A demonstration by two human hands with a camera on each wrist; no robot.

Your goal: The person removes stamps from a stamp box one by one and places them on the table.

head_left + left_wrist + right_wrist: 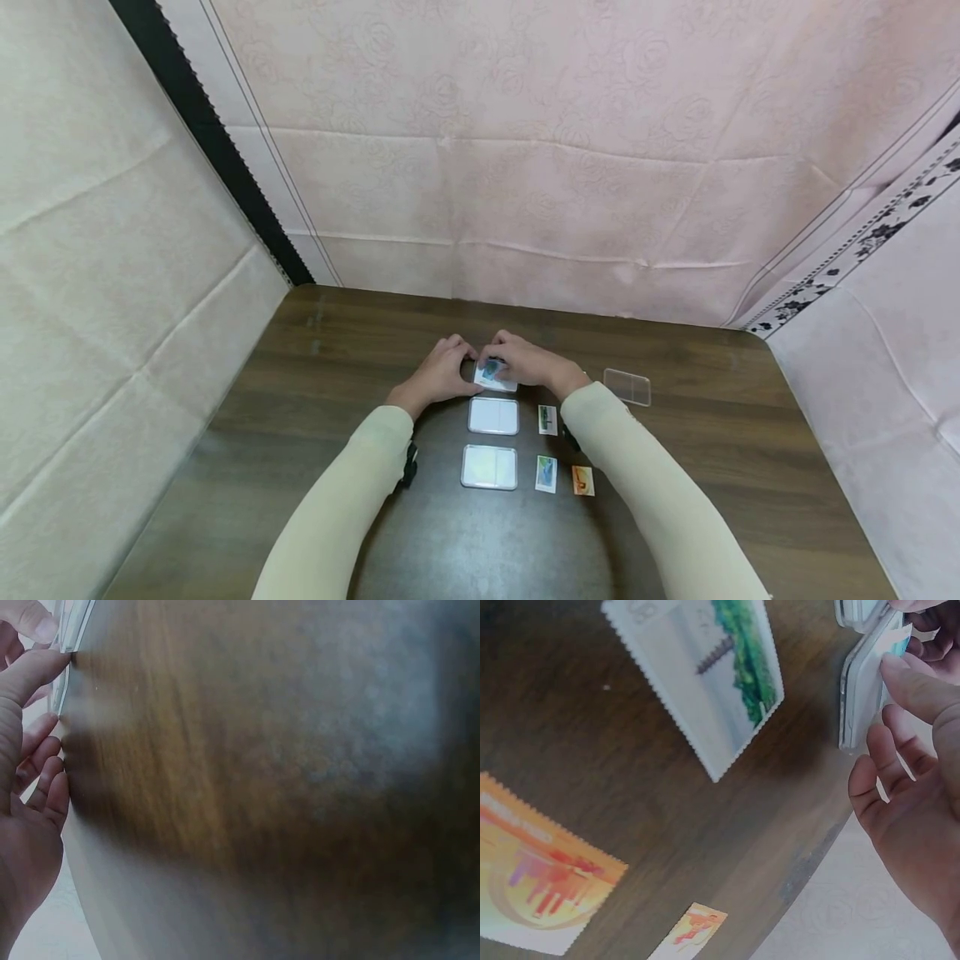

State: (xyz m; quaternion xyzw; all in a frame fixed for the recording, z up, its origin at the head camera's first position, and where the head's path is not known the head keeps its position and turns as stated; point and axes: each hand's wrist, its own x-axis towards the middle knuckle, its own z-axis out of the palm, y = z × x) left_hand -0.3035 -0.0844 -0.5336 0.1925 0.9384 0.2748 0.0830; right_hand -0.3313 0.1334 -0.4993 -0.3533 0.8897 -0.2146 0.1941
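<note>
At the back of the row, a flat clear plastic case point(501, 386) with a white inside lies on the table. My left hand point(441, 372) grips its left side, thumb at the near edge and fingers along the side, as the left wrist view of the hand point(26, 757) shows. With thumb and fingertips my right hand point(528, 364) pinches a blue-green postage stamp point(491, 367) over the case. In the right wrist view the stamp point(898, 643) is partly hidden by the fingers, and the case point(861, 694) lies flat beneath.
Two similar cases point(493, 416) point(489, 467) lie nearer me. Right of them are a green landscape stamp point(547, 420), a blue stamp point(546, 473) and an orange stamp point(582, 481). A clear lid point(627, 387) lies beyond my right wrist. Another orange stamp point(694, 930) lies farther back.
</note>
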